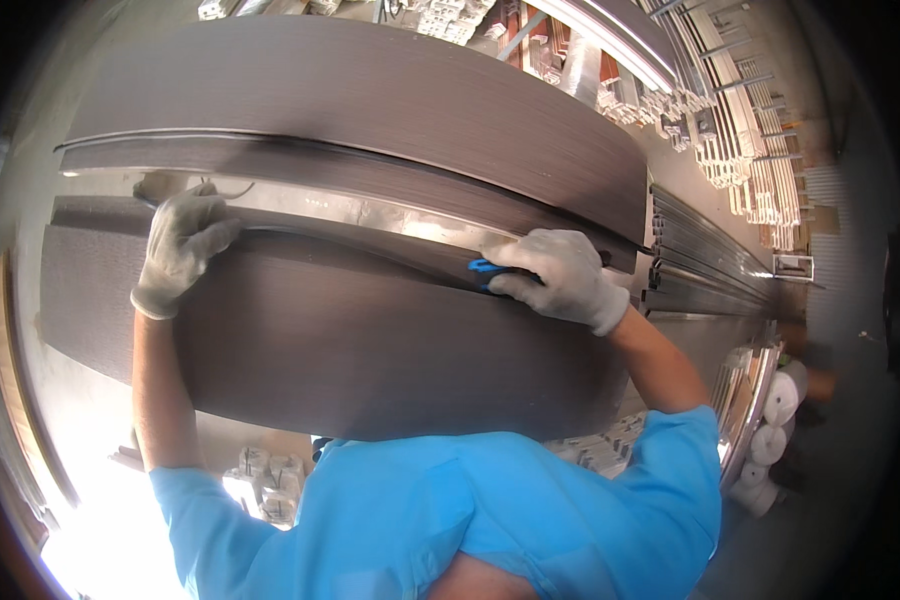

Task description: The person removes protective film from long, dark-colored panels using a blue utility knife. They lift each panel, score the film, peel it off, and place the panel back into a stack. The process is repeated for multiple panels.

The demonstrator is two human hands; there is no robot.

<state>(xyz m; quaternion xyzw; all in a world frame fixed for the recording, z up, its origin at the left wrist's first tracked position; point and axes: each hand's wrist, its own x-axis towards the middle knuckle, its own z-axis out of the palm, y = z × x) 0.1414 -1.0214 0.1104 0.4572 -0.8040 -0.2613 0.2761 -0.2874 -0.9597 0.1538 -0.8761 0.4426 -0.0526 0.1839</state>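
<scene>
Person seen from above, as worn. Left hand [182,248] and right hand [560,275]: each covered by a light grey knitted work glove with a ribbed cuff ending at the wrist; the fabric looks slightly soiled. Forearms: bare from the glove cuffs to above the elbows. Upper body: a bright blue short-sleeved shirt of plain cloth, with loose sleeves and soft folds across the chest.
</scene>
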